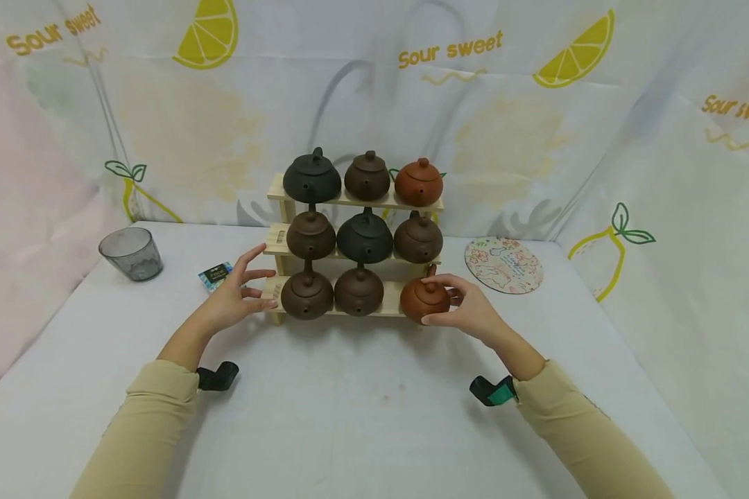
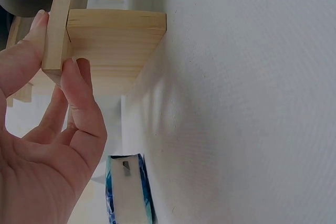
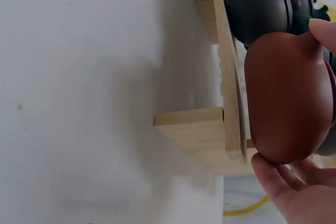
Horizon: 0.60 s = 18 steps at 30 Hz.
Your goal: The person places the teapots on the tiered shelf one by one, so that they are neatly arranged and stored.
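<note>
A stepped wooden rack (image 1: 392,305) of three tiers bears several clay teapots. My right hand (image 1: 468,310) grips an orange-red teapot (image 1: 426,299) at the right end of the lowest tier, with fingers at both sides of its body. In the right wrist view a narrow gap shows between this teapot (image 3: 289,98) and the shelf board (image 3: 231,93); whether its base touches the board I cannot tell. At the rack's other end, my left hand (image 1: 232,299) pinches the lowest board, seen in the left wrist view with the thumb and a finger on opposite faces of the board (image 2: 59,35).
A grey translucent cup (image 1: 132,255) stands at the far left of the white-covered table (image 1: 349,409). Behind my left hand lies a small blue-and-black packet (image 1: 215,276). A round patterned mat (image 1: 504,265) lies right of the rack. Lemon-printed cloth (image 1: 374,90) hangs behind everything.
</note>
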Each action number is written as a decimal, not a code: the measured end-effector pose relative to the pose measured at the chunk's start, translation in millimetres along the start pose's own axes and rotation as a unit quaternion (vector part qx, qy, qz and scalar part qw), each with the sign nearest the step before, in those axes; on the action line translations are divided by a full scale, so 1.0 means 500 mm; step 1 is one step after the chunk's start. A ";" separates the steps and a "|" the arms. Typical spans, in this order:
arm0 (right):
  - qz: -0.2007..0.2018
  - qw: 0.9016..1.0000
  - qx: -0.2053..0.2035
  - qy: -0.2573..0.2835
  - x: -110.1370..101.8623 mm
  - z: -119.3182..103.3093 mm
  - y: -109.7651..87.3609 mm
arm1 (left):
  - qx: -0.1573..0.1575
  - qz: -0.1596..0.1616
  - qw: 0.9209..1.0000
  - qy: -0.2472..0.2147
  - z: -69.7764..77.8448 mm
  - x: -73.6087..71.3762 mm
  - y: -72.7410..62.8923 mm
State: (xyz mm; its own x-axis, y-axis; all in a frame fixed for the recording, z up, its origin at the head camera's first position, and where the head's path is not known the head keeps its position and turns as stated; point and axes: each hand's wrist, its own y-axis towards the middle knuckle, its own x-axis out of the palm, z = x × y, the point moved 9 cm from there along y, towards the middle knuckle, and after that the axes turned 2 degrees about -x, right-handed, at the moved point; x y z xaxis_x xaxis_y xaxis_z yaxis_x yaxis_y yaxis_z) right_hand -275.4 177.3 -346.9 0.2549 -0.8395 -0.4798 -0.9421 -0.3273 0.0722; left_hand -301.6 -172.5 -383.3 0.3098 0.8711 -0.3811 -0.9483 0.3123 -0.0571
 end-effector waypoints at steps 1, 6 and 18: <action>-0.002 1.000 -0.001 0.002 0.002 -0.001 -0.001 | 0.001 0.000 1.000 0.000 0.000 0.000 0.000; -0.032 0.999 -0.025 0.003 0.021 -0.010 -0.001 | 0.001 0.000 1.000 0.002 0.002 -0.001 -0.001; -0.064 0.996 -0.052 0.026 0.046 -0.020 0.030 | -0.006 0.002 1.000 0.003 -0.002 0.000 0.001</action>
State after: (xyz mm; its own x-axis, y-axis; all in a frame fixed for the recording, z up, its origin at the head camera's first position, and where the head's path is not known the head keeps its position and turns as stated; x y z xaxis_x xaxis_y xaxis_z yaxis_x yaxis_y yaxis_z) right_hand -281.6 148.4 -348.0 0.3855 -0.8084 -0.4450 -0.8741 -0.4743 0.1044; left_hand -302.0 -172.9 -384.0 0.3056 0.8701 -0.3868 -0.9503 0.3042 -0.0666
